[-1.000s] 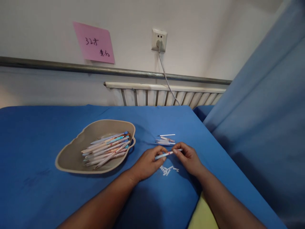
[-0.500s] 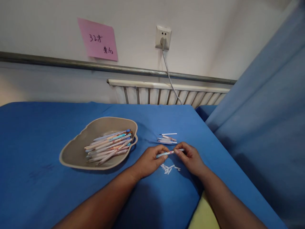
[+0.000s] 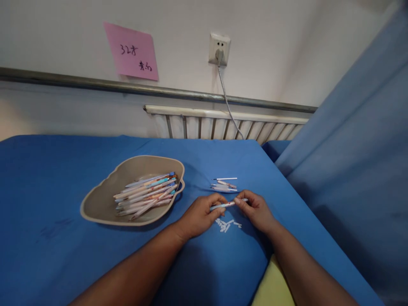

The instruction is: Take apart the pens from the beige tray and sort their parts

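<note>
A slim pale pen [image 3: 227,205] with reddish marks lies level between my two hands, over the blue cloth. My left hand [image 3: 200,214] is closed on its light-blue left end. Thumb and fingers of my right hand [image 3: 255,210] pinch the pen nearer its right end, whose tip pokes out beyond them. Just below, several short white pieces [image 3: 225,225] lie scattered on the cloth. Behind my hands is a small group of thin pens or refills [image 3: 223,185], with a white refill [image 3: 226,179] at its far side.
Left of my hands stands a beige basin [image 3: 105,191] holding a heap of pens [image 3: 146,195]. The blue-covered table [image 3: 204,157] ends at a right edge beside a blue curtain [image 3: 360,140]. Behind it are a radiator [image 3: 207,123], a wall socket [image 3: 219,49] with a cord, and a pink note [image 3: 130,52].
My hands and the pen have barely moved. The whole view has shifted very slightly, and both hands keep their grip on the pen.
</note>
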Available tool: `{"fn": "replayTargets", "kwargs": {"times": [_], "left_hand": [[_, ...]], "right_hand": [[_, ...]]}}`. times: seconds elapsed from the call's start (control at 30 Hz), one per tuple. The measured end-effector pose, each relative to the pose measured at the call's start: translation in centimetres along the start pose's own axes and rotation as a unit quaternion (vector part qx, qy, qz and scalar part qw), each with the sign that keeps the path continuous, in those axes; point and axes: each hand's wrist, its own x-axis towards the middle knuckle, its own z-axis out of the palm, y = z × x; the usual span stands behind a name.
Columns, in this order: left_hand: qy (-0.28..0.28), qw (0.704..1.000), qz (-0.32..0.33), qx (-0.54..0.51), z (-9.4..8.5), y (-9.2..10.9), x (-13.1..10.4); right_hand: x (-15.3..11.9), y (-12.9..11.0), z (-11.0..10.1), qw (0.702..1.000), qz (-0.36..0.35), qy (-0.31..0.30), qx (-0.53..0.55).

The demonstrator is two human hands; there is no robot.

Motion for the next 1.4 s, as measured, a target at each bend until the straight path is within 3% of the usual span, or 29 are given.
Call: {"fn": "replayTargets", "kwargs": {"times": [0.17, 0.6, 0.9, 1.2, 1.3, 1.4], "left_hand": [[0.008, 0.998, 0.011, 0.066, -0.1, 0.1, 0.0], [-0.012, 0.997, 0.030, 0.073, -0.2, 0.3, 0.1], [-0.017, 0.995, -0.006, 0.094, -0.1, 0.0, 0.1], [-0.011, 0.998, -0.056, -0.024, -0.5, 0.0, 0.6], [0.026, 0.996, -0.072, -0.048, -0.8, -0.3, 0.9], [0.100, 0.983, -0.107, -0.108, -1.2, -0.9, 1.3]], "right_hand": [[0.0, -0.1, 0.0, 1.000, 0.000, 0.004, 0.000], [0.0, -0.6, 0.1, 0.995, 0.077, -0.022, 0.061], [-0.1, -0.7, 0.5, 0.998, 0.039, -0.040, 0.033], [0.6, -0.1, -0.4, 0.994, 0.053, 0.050, 0.083], [0.9, 0.2, -0.9, 0.990, 0.053, 0.098, 0.086], [1.4, 0.9, -1.3, 0.986, 0.050, 0.136, 0.078]]}}
